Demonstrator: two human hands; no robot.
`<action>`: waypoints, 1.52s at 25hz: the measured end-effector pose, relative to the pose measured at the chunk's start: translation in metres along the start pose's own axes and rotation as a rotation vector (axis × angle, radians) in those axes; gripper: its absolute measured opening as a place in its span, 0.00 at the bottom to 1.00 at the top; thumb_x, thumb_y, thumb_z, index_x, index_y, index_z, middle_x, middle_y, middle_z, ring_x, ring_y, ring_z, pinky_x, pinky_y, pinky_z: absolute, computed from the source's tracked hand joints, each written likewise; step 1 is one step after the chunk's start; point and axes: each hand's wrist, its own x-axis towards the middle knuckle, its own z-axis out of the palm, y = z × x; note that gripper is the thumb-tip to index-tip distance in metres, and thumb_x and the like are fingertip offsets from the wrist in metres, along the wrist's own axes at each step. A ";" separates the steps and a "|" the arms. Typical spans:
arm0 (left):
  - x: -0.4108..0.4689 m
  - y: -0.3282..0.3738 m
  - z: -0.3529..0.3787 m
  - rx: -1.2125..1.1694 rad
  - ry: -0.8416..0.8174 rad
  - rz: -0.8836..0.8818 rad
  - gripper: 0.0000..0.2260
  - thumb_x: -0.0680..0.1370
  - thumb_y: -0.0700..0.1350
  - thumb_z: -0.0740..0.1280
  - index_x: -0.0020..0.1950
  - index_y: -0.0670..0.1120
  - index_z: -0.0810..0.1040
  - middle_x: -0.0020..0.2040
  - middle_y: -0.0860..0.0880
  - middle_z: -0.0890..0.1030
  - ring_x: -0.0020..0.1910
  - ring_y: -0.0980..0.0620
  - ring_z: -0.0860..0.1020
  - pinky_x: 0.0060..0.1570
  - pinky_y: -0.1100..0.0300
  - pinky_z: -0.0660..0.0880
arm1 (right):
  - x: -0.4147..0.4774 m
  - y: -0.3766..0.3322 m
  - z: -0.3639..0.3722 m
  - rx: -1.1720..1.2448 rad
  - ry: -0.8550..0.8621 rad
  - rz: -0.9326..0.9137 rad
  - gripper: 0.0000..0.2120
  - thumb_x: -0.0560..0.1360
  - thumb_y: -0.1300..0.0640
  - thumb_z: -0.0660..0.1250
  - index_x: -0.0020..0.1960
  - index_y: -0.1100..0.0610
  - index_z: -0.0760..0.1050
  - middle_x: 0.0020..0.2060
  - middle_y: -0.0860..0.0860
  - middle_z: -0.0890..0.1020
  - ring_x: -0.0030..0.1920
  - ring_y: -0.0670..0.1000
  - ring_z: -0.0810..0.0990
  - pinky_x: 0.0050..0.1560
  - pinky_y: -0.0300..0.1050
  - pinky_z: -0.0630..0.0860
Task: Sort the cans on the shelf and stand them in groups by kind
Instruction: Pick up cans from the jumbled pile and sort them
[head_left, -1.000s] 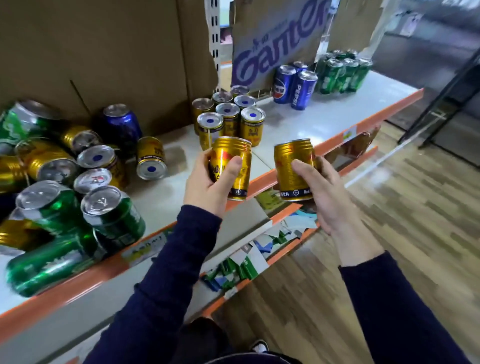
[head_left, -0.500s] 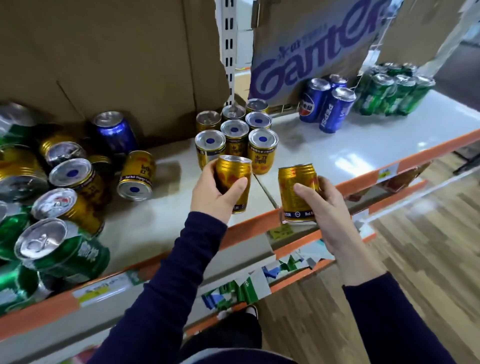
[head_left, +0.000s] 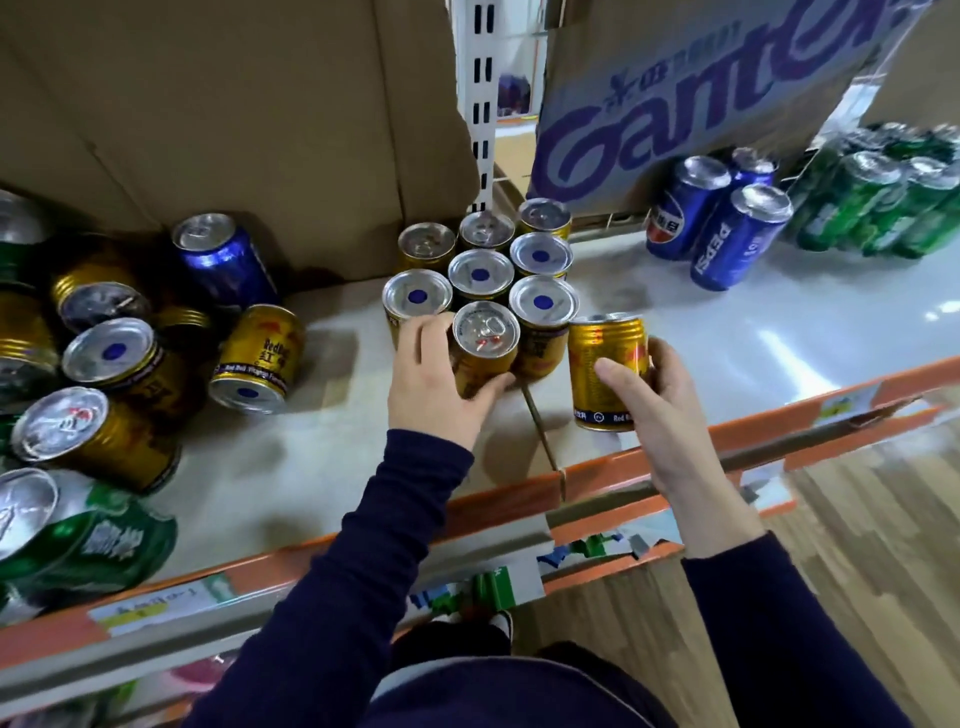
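Note:
My left hand (head_left: 436, 384) grips a gold can (head_left: 485, 345) standing at the front of a cluster of upright gold cans (head_left: 480, 270) on the white shelf (head_left: 727, 338). Just right of that cluster, my right hand (head_left: 654, 395) holds a second gold can (head_left: 605, 369) upright, low over the shelf. Blue Pepsi cans (head_left: 727, 234) stand together at the back right, with upright green cans (head_left: 878, 202) beside them. On the left lies a mixed heap of gold, green and blue cans (head_left: 98, 364), most on their sides.
Brown cardboard (head_left: 234, 114) backs the shelf on the left and a printed carton (head_left: 675, 104) on the right, with a slotted white upright (head_left: 480, 98) between. The shelf has an orange front edge (head_left: 498, 504). Wood floor (head_left: 857, 545) lies at the right.
Both hands moved forward over the shelf with their gold cans. The left can now stands against the front of the gold cluster; the right can has come down beside it.

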 end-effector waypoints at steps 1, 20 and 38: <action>0.000 -0.001 0.001 0.020 0.018 -0.012 0.31 0.63 0.53 0.78 0.59 0.40 0.73 0.57 0.43 0.74 0.57 0.46 0.74 0.54 0.58 0.73 | 0.003 0.003 -0.001 0.012 -0.003 -0.011 0.20 0.67 0.50 0.75 0.56 0.47 0.73 0.49 0.49 0.81 0.45 0.43 0.83 0.37 0.37 0.79; -0.120 0.019 -0.028 0.367 -0.060 -0.204 0.14 0.76 0.48 0.64 0.55 0.39 0.78 0.52 0.42 0.79 0.51 0.42 0.77 0.54 0.47 0.73 | 0.019 0.010 -0.005 -0.371 -0.356 -0.456 0.30 0.64 0.47 0.79 0.60 0.52 0.69 0.55 0.49 0.78 0.54 0.47 0.78 0.53 0.41 0.77; -0.205 0.023 -0.072 0.470 -0.002 -0.410 0.16 0.77 0.50 0.61 0.58 0.42 0.78 0.58 0.43 0.78 0.57 0.42 0.76 0.55 0.45 0.73 | -0.054 0.021 -0.002 -0.616 -0.595 -0.644 0.08 0.75 0.58 0.70 0.54 0.57 0.78 0.49 0.48 0.79 0.50 0.42 0.74 0.51 0.27 0.68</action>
